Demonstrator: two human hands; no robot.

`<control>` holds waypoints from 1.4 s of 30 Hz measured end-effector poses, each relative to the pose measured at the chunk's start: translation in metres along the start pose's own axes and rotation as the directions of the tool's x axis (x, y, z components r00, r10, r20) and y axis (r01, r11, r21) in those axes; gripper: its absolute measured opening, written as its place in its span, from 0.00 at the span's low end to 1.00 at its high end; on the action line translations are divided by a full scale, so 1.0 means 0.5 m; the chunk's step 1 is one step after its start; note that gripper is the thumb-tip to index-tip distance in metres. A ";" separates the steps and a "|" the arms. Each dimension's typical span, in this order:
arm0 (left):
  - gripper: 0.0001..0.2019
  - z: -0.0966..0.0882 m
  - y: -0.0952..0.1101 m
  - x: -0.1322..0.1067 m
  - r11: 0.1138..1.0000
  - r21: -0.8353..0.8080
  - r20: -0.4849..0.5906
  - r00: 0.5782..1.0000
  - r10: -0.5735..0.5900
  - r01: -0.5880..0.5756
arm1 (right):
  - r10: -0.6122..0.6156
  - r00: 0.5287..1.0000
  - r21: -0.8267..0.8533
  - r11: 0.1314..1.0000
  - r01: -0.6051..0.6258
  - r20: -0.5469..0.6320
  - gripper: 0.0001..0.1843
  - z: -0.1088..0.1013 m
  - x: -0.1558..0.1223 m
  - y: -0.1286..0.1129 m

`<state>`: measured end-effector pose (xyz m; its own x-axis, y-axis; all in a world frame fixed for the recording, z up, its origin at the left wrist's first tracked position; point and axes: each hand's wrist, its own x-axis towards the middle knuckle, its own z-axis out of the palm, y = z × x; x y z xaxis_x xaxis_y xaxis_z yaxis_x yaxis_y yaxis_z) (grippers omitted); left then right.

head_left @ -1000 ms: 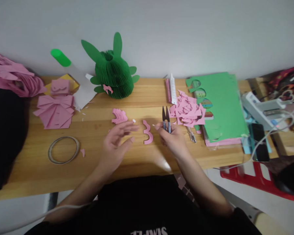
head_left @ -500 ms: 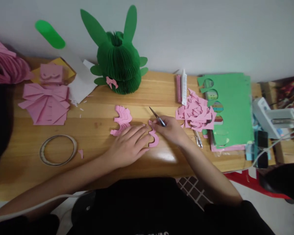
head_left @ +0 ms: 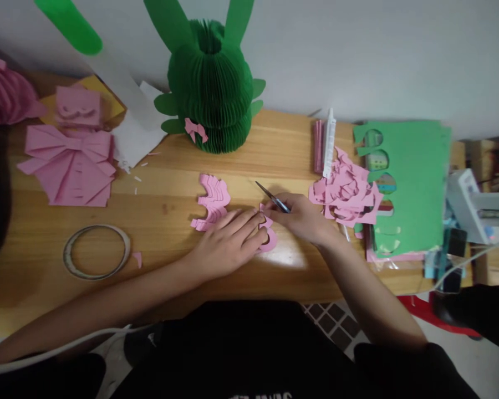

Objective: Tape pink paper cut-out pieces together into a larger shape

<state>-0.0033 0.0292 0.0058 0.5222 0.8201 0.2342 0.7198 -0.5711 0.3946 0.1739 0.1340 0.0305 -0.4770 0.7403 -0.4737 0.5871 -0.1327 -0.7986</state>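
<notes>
My left hand (head_left: 228, 242) lies flat with fingers stretched out on a pink curved paper piece (head_left: 270, 239) on the wooden table (head_left: 166, 221). My right hand (head_left: 303, 219) is closed around small scissors (head_left: 272, 197), whose blades point up and left, and its fingertips touch the same pink piece. A stack of pink wavy cut shapes (head_left: 212, 202) lies just left of my left hand's fingers.
A green honeycomb paper rabbit (head_left: 210, 83) stands at the back. Pink scraps (head_left: 345, 191), a glue tube (head_left: 328, 141) and green sheets (head_left: 407, 183) lie to the right. A tape ring (head_left: 96, 250) and folded pink paper (head_left: 66, 166) lie at left.
My left hand came down from the air onto the pink piece. My right hand tilted the scissors from upright to lying leftward and reached the piece. The view moved closer.
</notes>
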 end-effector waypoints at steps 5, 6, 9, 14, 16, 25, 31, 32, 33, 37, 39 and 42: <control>0.12 0.004 -0.001 -0.001 1.000 -0.013 0.013 1.000 0.006 -0.006 | 0.000 0.999 0.019 1.000 -0.001 0.052 0.07 -0.004 0.003 -0.003; 0.12 0.004 -0.001 -0.001 1.000 -0.011 0.007 1.000 0.012 -0.012 | -0.001 0.998 0.022 1.000 0.000 0.064 0.06 -0.005 0.004 -0.004; 0.11 0.005 -0.002 0.000 1.000 0.001 -0.006 1.000 0.021 -0.021 | 0.005 0.996 0.013 1.000 -0.006 0.087 0.05 -0.008 0.006 -0.007; 0.11 0.004 -0.003 0.000 0.999 0.028 -0.011 0.999 0.033 -0.032 | 0.029 0.994 -0.001 1.000 -0.029 0.105 0.04 -0.010 0.009 -0.012; 0.11 0.003 -0.004 0.000 0.999 0.021 -0.009 0.999 0.034 -0.034 | 0.029 0.995 -0.009 1.000 -0.029 0.098 0.05 -0.010 0.010 -0.014; 0.10 0.007 -0.004 0.001 0.992 0.114 -0.044 0.997 0.064 -0.059 | 0.029 0.996 -0.033 0.999 -0.026 0.081 0.05 -0.011 0.008 -0.012; 0.10 0.005 -0.005 0.001 0.986 0.154 -0.063 0.996 0.068 -0.058 | 0.053 0.997 -0.038 0.998 -0.051 0.060 0.05 -0.009 0.009 -0.014; 0.10 0.005 -0.005 0.002 0.986 0.156 -0.064 0.996 0.069 -0.058 | 0.051 0.997 -0.048 0.998 -0.048 0.053 0.05 -0.008 0.008 -0.015; 0.10 0.005 -0.005 0.002 0.986 0.158 -0.065 0.995 0.070 -0.059 | 0.047 0.998 -0.060 0.997 -0.044 0.042 0.05 -0.007 0.008 -0.016; 0.11 0.007 -0.005 0.003 0.986 0.159 -0.071 0.995 0.070 -0.058 | 0.040 0.999 -0.120 0.992 -0.042 -0.018 0.05 0.000 0.003 -0.020; 0.11 0.007 -0.005 0.003 0.986 0.157 -0.071 0.995 0.069 -0.057 | 0.034 0.999 -0.138 0.990 -0.039 -0.041 0.07 0.003 0.000 -0.020; 0.11 0.007 -0.006 0.003 0.987 0.151 -0.064 0.995 0.073 -0.063 | 0.008 0.998 -0.137 0.990 -0.016 -0.057 0.07 0.005 -0.002 -0.018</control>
<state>-0.0032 0.0320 0.0016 0.5429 0.7769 0.3191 0.7466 -0.6204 0.2402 0.1674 0.1327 0.0375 -0.4344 0.7756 -0.4580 0.6786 -0.0525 -0.7326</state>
